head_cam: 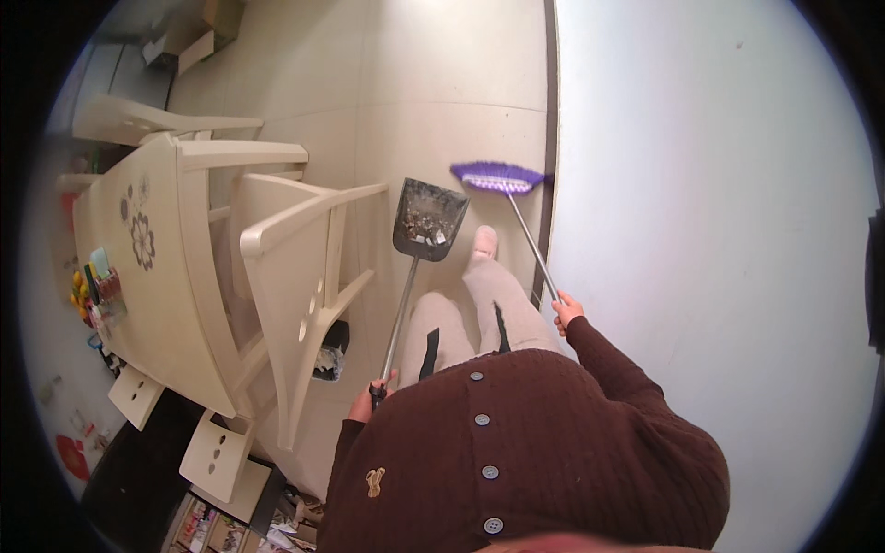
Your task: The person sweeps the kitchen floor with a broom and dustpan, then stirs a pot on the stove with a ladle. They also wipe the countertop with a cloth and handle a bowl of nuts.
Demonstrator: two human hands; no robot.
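My left hand [372, 397] is closed around the handle end of a long-handled dustpan [430, 207]. Its dark pan, with brown debris and some white scraps inside, is over the tiled floor ahead of my feet. In my right hand [568, 313] is the metal handle of a broom [498, 181] with purple bristles. The broom head is to the right of the pan, apart from it, with its right end close to the dark baseboard [551, 90]. A pink slipper [485, 242] shows just below the broom head.
Cream chairs [297, 263] and a dining table [159, 269] with small items on it stand at the left. A pale wall [698, 207] runs along the right. Open cardboard boxes [214, 31] are at the upper left, and a small black bin [333, 349] is beside a chair.
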